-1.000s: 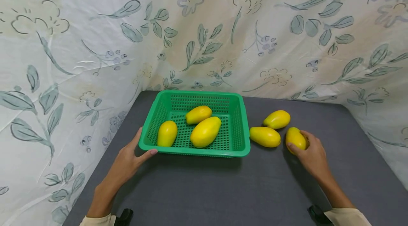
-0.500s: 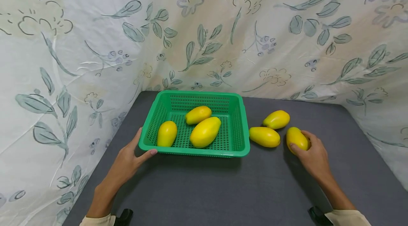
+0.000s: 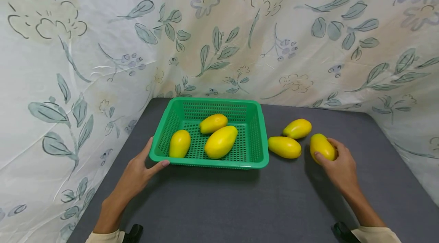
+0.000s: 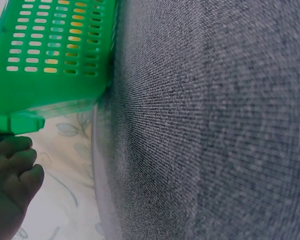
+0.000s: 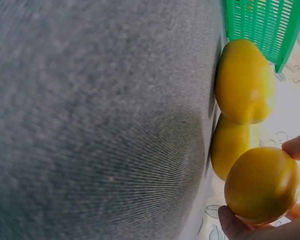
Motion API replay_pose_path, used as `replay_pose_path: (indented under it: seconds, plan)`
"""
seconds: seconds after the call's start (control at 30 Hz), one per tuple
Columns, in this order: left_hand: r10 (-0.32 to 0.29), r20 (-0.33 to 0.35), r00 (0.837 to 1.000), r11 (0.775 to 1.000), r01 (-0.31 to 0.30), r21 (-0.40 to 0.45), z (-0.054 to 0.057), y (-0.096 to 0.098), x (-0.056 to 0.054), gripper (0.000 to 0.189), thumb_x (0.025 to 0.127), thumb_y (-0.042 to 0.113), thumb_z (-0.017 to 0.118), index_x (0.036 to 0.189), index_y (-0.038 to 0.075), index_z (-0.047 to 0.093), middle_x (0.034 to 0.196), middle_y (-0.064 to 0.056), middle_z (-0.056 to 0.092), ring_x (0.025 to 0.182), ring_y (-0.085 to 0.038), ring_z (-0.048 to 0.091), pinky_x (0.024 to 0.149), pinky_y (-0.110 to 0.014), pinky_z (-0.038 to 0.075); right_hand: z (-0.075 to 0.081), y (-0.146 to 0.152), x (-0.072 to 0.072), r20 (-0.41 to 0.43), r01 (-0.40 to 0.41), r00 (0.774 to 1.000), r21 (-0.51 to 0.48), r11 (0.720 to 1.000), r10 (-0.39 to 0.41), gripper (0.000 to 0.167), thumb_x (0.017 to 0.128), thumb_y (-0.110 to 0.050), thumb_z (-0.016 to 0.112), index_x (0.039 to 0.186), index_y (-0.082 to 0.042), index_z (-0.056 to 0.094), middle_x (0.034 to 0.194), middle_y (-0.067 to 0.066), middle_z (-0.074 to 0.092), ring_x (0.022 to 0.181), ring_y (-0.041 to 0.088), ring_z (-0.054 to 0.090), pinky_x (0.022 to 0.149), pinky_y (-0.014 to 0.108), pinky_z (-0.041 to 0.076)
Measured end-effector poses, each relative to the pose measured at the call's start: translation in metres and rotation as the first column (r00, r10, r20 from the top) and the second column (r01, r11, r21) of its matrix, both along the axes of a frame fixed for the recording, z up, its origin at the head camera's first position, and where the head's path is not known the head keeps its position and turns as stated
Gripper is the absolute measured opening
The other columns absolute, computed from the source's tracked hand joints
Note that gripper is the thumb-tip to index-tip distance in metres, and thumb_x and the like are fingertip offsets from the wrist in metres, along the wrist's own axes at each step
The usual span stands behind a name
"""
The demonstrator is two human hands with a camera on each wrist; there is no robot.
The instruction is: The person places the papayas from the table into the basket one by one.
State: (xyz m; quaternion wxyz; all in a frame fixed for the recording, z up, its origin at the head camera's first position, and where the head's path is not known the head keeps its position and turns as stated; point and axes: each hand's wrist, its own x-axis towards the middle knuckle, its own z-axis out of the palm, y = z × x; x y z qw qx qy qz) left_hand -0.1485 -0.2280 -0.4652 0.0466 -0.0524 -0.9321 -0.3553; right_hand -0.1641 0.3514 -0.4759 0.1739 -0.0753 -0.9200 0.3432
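At the right of the head view, my right hand [image 3: 338, 165] grips a yellow mango [image 3: 321, 147] between thumb and fingers. The right wrist view shows this mango [image 5: 262, 185] held clear of the grey tabletop. Two more mangoes, one nearer [image 3: 284, 147] and one farther [image 3: 297, 128], lie between it and the green plastic basket [image 3: 209, 162]. Inside the basket rest three mangoes: a left one [image 3: 180, 144], a back one [image 3: 213, 123] and a larger middle one [image 3: 221, 142]. My left hand [image 3: 138, 172] holds the basket's front left corner, thumb along the front rim, fingers by the side.
A dark grey cloth [image 3: 219, 205] covers the table. Floral fabric [image 3: 219, 37] hangs behind the table and along its sides. A dark strap [image 3: 133, 233] sits at the left wrist and another dark band [image 3: 344, 231] at the right wrist.
The mango in my right hand has come up off the table and shifted slightly right, turning a little. My left hand and the basket have stayed still.
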Motion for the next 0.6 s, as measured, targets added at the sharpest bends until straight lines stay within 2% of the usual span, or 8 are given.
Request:
replay_pose_path:
  seconds: [0.47, 0.6]
  plan:
    - [0.004, 0.023, 1.0, 1.0, -0.004, 0.002, 0.0, 0.0, 0.0, 0.105, 0.1, 0.054, 0.071, 0.172, 0.016, 0.006, 0.174, -0.022, 0.025, 0.152, -0.052, 0.035, 0.115, -0.073, 0.035, 0.013, -0.01, 0.005, -0.029, 0.004, 1.0, -0.006, 1.0, -0.004, 0.072, 0.103, -0.032, 0.069, 0.16, 0.001, 0.04, 0.146, 0.033, 0.048, 0.114, 0.045, 0.051, 0.08, 0.044, 0.042]
    - [0.004, 0.024, 1.0, 1.0, -0.004, 0.006, 0.0, 0.0, 0.0, 0.105, 0.1, 0.054, 0.071, 0.172, 0.015, 0.006, 0.173, -0.022, 0.025, 0.152, -0.052, 0.035, 0.115, -0.073, 0.034, 0.016, -0.014, 0.007, -0.039, -0.002, 0.999, -0.008, 1.0, 0.002, 0.072, 0.103, -0.032, 0.069, 0.16, 0.001, 0.04, 0.147, 0.032, 0.048, 0.115, 0.044, 0.051, 0.08, 0.041, 0.042]
